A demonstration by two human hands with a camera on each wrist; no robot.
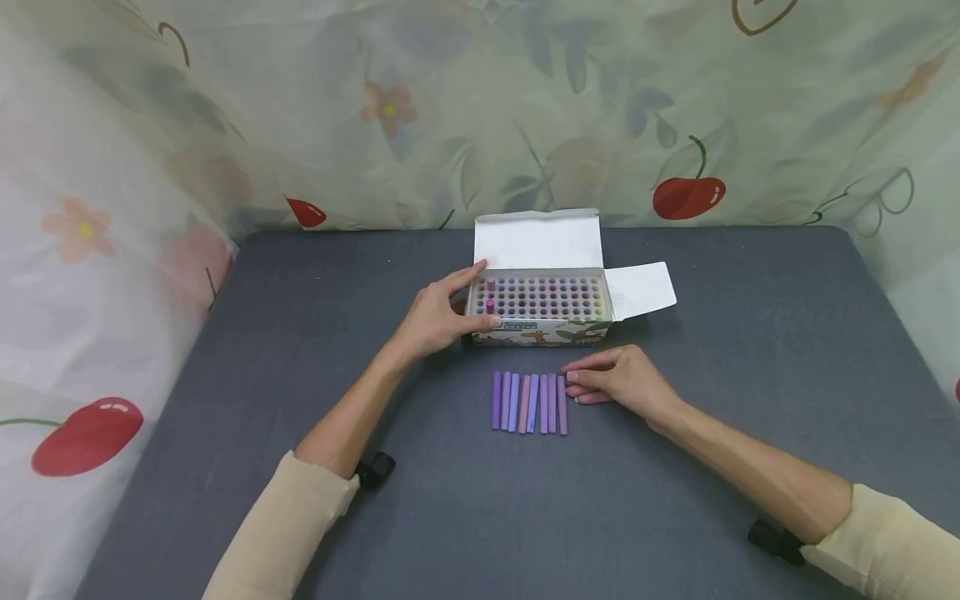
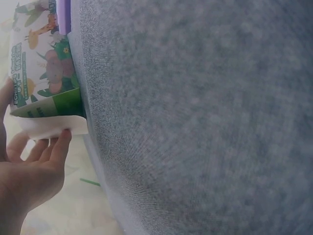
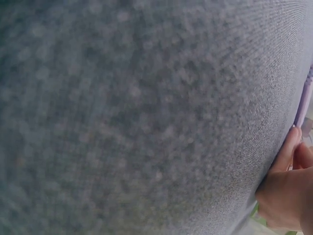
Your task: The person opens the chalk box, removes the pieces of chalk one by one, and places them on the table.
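My left hand [image 1: 435, 318] grips the left end of an open white chalk box [image 1: 543, 335], with the thumb at the front edge and the index finger at the back corner. Inside it is a tray full of round holes, where magenta chalk [image 1: 490, 306] pokes up at the left. In front of the box several purple, lilac and pinkish chalk sticks [image 1: 523, 404] lie side by side in a row. My right hand [image 1: 626, 382] touches the upper end of the rightmost chalk stick [image 1: 562, 408] with its fingertips. Animal drawings [image 2: 54, 63] decorate the box's side.
The box's white lid [image 1: 537, 240] stands up at the back, and a side flap [image 1: 641, 289] sticks out to the right. Everything rests on a dark grey table [image 1: 300, 333]. A curtain with a fruit and flower print [image 1: 487, 108] hangs behind and at the sides.
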